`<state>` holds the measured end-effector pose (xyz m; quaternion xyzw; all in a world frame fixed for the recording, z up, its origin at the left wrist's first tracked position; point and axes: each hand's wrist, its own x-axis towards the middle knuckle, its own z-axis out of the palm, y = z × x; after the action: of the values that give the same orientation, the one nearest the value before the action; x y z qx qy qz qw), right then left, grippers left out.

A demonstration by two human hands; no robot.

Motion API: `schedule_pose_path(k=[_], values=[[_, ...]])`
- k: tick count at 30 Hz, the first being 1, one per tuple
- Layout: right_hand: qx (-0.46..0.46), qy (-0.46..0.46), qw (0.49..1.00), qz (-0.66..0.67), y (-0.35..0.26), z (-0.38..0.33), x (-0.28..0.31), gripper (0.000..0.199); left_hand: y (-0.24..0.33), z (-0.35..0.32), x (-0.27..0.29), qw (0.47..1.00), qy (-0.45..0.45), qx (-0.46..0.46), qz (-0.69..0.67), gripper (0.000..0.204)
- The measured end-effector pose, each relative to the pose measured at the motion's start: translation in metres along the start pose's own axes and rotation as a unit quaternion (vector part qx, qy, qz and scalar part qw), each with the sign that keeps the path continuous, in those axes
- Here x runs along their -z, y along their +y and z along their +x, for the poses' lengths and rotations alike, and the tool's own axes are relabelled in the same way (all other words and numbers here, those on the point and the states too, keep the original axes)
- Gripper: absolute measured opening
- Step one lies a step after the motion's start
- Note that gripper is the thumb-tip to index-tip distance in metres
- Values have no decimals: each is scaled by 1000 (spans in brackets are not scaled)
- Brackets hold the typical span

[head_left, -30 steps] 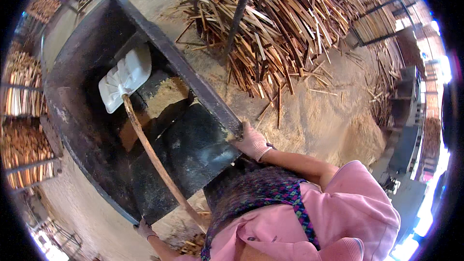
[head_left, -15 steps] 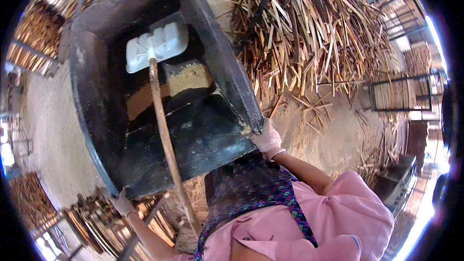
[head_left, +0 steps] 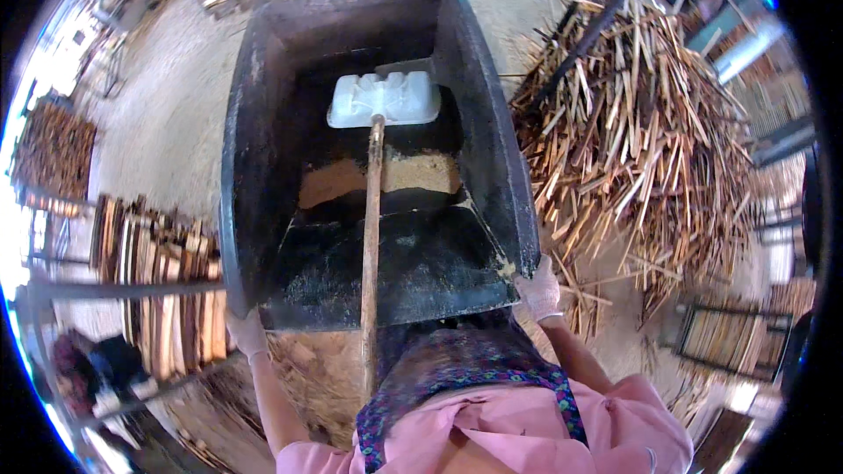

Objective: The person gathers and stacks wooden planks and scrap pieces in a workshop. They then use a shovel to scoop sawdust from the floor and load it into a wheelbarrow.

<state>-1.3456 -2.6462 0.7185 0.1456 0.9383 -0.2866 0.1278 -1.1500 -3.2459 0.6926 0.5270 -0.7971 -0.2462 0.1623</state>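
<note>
In front of me is a deep black open-topped cart bin (head_left: 487, 140). My left hand (head_left: 248, 335), in a pale glove, is closed on its near left corner. At the near right corner my right hand (head_left: 539, 291), in a pink-white knit glove, grips the edge. Inside the bin lies a scoop with a white moulded plastic head (head_left: 384, 98) at the far end. Its wooden handle (head_left: 371, 237) runs toward me and sticks out over the near edge. A band of pale sawdust (head_left: 423, 173) and brown dust lies across the bin floor.
A big heap of wood strips (head_left: 650, 149) rises to the right, with a slanting dark post (head_left: 597, 26) by it. Stacked boards (head_left: 171, 290) stand at the left behind a metal rail (head_left: 132, 290). Another person (head_left: 92, 364) is at the lower left.
The bin, tilted leftward before, now sits straighter and further right in view, the scoop with it. The surroundings have swung round, and another person shows at lower left. Both hands keep their grip.
</note>
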Motion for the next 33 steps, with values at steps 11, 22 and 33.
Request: schedule_pose_path(k=[11, 22, 33], values=[[93, 5, 996, -8, 30, -28, 80, 63, 4, -141, 68, 999, 47, 20, 9, 70], [294, 46, 953, -53, 69, -37, 88, 55, -29, -194, 138, 997, 76, 28, 3, 62], [220, 3, 968, -119, 76, -65, 106, 71, -18, -482, 231, 870, -296, -206, -336, 64]])
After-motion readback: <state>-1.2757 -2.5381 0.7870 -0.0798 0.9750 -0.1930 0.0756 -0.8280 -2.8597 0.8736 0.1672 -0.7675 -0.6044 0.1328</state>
